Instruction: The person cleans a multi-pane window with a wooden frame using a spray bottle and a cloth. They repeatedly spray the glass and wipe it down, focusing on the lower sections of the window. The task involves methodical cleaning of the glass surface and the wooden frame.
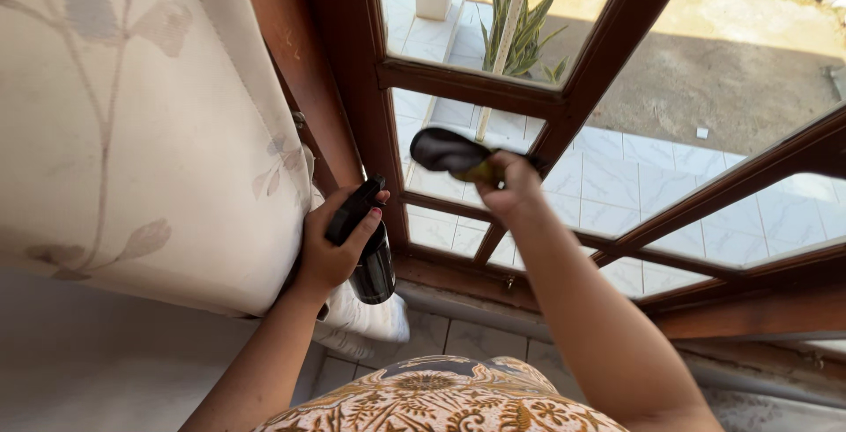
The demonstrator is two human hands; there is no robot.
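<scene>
My left hand [333, 243] grips a black spray bottle [368, 251], held low beside the window with its nozzle toward the glass. My right hand [509, 187] is raised and closed on a dark cloth with a yellow-green edge [448, 152], which is pressed flat against a glass pane. The window has a brown wooden frame [458, 84] with several panes divided by wooden bars. My forearms reach up from the bottom of the view.
A cream curtain with a faint leaf print [141, 124] hangs at the left, bunched near the floor. Outside the glass lie white tiles [617, 177], a green plant [524, 31] and a white post. Patterned clothing [441, 401] shows at the bottom.
</scene>
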